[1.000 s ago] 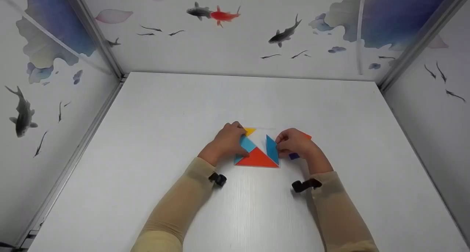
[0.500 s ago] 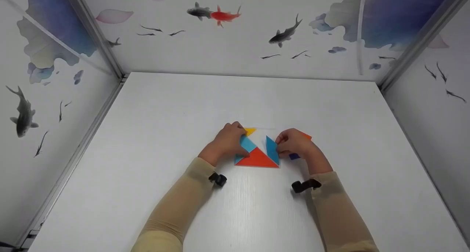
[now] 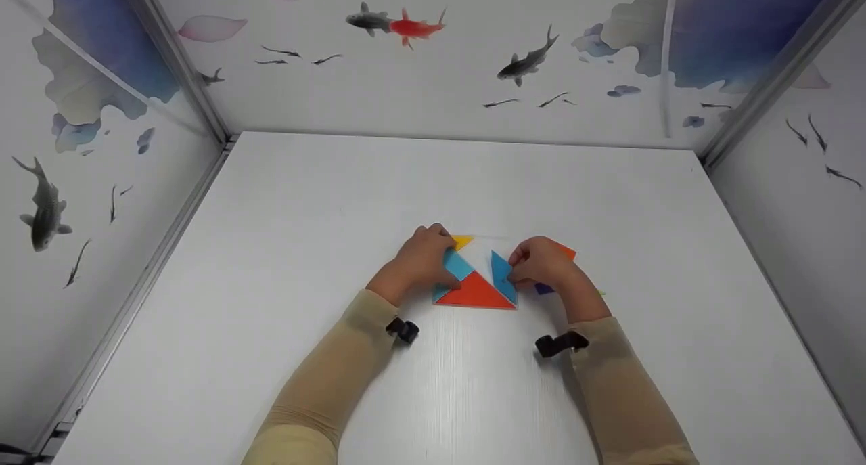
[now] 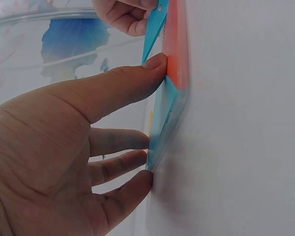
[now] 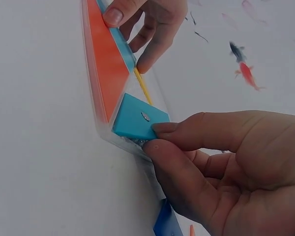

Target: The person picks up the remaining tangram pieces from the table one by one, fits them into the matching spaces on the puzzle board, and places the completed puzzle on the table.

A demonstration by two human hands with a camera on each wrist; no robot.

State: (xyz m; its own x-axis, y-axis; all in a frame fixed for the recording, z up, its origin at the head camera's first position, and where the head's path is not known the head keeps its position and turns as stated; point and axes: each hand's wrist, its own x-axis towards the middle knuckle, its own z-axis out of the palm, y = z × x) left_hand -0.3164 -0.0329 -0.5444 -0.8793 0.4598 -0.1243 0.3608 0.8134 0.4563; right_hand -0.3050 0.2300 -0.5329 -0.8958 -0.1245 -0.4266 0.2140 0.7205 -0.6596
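Note:
A clear shallow tray (image 5: 103, 132) lies flat on the table with tangram pieces in it. A large orange-red triangle (image 3: 475, 293) fills its near part, and light blue pieces (image 3: 457, 265) and a yellow piece (image 3: 462, 241) sit to the left. My left hand (image 3: 421, 260) rests over the tray's left side. Its thumb presses near the orange-red triangle, while its fingertips touch the tray's edge side. My right hand (image 3: 544, 267) pinches a blue tangram piece (image 5: 137, 118) between thumb and forefinger. That piece stands tilted at the tray's right edge, one end low against it.
Beside the tray, partly under my right hand, lie a dark blue piece (image 3: 543, 289) and an orange piece (image 3: 563, 248). A bit of yellow-green shows past the right wrist. White table (image 3: 304, 201) surrounds them, with printed panels on the sides and back.
The blue piece in my right hand has tilted slightly, and its face shows a little more. My left hand stays in place. A yellow-green bit now shows beside the right wrist.

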